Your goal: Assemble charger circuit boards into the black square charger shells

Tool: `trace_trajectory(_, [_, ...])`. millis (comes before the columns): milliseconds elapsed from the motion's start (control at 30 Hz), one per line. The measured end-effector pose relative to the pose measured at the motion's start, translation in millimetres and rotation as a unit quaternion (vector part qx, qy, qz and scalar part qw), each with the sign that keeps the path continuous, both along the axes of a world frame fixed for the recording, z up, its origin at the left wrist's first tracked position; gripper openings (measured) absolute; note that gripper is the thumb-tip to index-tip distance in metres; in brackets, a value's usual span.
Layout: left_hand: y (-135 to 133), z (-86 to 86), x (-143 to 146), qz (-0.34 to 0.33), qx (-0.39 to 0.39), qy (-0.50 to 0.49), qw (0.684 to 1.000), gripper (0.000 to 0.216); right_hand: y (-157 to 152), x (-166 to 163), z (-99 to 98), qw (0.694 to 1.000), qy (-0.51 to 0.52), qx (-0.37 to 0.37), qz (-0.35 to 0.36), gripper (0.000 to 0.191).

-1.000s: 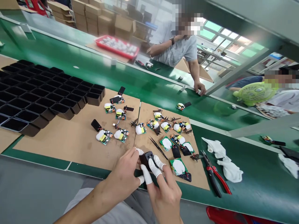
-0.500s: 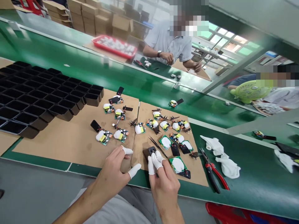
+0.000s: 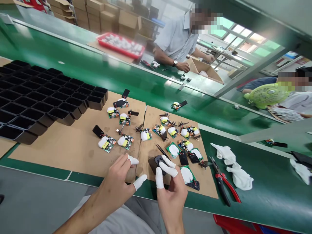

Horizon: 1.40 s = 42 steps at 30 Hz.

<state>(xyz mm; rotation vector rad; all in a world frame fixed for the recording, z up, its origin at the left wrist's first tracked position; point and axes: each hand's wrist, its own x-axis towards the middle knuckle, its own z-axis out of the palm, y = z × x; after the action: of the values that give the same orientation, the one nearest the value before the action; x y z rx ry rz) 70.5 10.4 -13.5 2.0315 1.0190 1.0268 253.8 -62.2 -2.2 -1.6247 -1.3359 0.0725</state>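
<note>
My left hand [image 3: 119, 174] hovers at the near edge of the cardboard, white cots on its fingertips, thumb and fingers apart with nothing between them. A black plastic case [image 3: 153, 165] sits on the cardboard between my hands. My right hand [image 3: 172, 182], also in white finger cots, has its fingers spread over the right side of the case, partly hiding it; they seem to touch its top. Beside that hand lies a circuit board with a white pad [image 3: 187, 175] and black cover. Black tweezers [image 3: 161, 149] lie just beyond the case.
Several circuit boards [image 3: 125, 141] with black plug parts lie across the cardboard sheet [image 3: 73, 146]. Rows of black cases [image 3: 46, 97] stand at left. Red-handled pliers [image 3: 223, 180] and white cloth scraps [image 3: 241, 177] lie at right. Across the bench are a co-worker [image 3: 176, 42] and a red tray [image 3: 122, 45].
My right fingers have spread apart from their closed grip at the top of the case. My left hand has hardly moved. The co-worker's hand has come down to small parts on the far bench.
</note>
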Motion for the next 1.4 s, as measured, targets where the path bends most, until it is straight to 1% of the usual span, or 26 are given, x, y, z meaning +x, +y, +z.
trace_trajectory(67, [0, 0.5, 0, -0.001, -0.002, 0.002, 1.000, 0.020, -2, 2, 1.4, 0.995, -0.093, 0.015, 0.014, 0.022])
trace_trajectory(133, [0, 1.5, 0, -0.001, -0.007, 0.003, 1.000, 0.020, -5, 3, 1.8, 0.982, -0.184, 0.028, 0.013, 0.027])
trace_trajectory(233, [0, 2.9, 0, -0.003, -0.010, 0.005, 1.000, 0.020, -9, 3, 0.0, 0.966, -0.256, 0.034, -0.008, 0.027])
trace_trajectory(400, [1, 3.2, -2, -0.006, -0.005, 0.004, 1.000, 0.023, -9, -1, -3.9, 0.964, -0.263, 0.036, -0.020, 0.026])
trace_trajectory(533, [1, 0.4, -4, -0.007, 0.004, 0.003, 1.000, 0.022, -7, 0, -2.0, 0.966, -0.255, 0.032, -0.015, 0.023])
trace_trajectory(633, [-1, -0.9, -2, -0.009, 0.008, 0.003, 1.000, 0.020, -5, 2, 2.4, 0.980, -0.200, 0.022, 0.007, 0.023])
trace_trajectory(700, [-1, 1.5, 3, -0.017, 0.004, -0.005, 1.000, 0.014, -5, 4, 5.0, 0.988, -0.151, 0.016, 0.022, 0.024])
trace_trajectory(767, [1, 7.5, 12, -0.043, -0.027, -0.030, 0.998, 0.013, -6, 6, 6.6, 0.993, -0.117, 0.011, 0.029, 0.027])
trace_trajectory(833, [6, 14.8, 24, -0.081, -0.094, -0.069, 0.990, 0.019, -6, 9, 7.3, 0.995, -0.096, 0.007, 0.035, 0.027])
trace_trajectory(933, [18, 20.0, 41, -0.120, -0.218, -0.134, 0.959, 0.021, -6, 12, 7.0, 0.997, -0.074, 0.007, 0.036, 0.025])
trace_trajectory(1033, [26, 12.9, 51, -0.134, -0.303, -0.196, 0.923, 0.018, -6, 12, 4.5, 0.999, -0.034, -0.001, 0.020, 0.026])
trace_trajectory(1100, [26, 4.9, 55, -0.131, -0.329, -0.219, 0.909, 0.020, -7, 11, 1.9, 1.000, -0.004, -0.001, 0.011, 0.028])
trace_trajectory(1167, [24, -1.8, 57, -0.124, -0.346, -0.232, 0.901, 0.023, -9, 10, -0.6, 1.000, 0.001, 0.004, 0.010, 0.027])
trace_trajectory(1267, [19, -7.0, 60, -0.110, -0.375, -0.251, 0.886, 0.026, -11, 10, -2.8, 1.000, -0.024, 0.004, 0.012, 0.023])
trace_trajectory(1400, [18, -7.1, 64, -0.085, -0.391, -0.261, 0.879, 0.027, -11, 14, -4.9, 0.994, -0.105, 0.006, 0.020, 0.020])
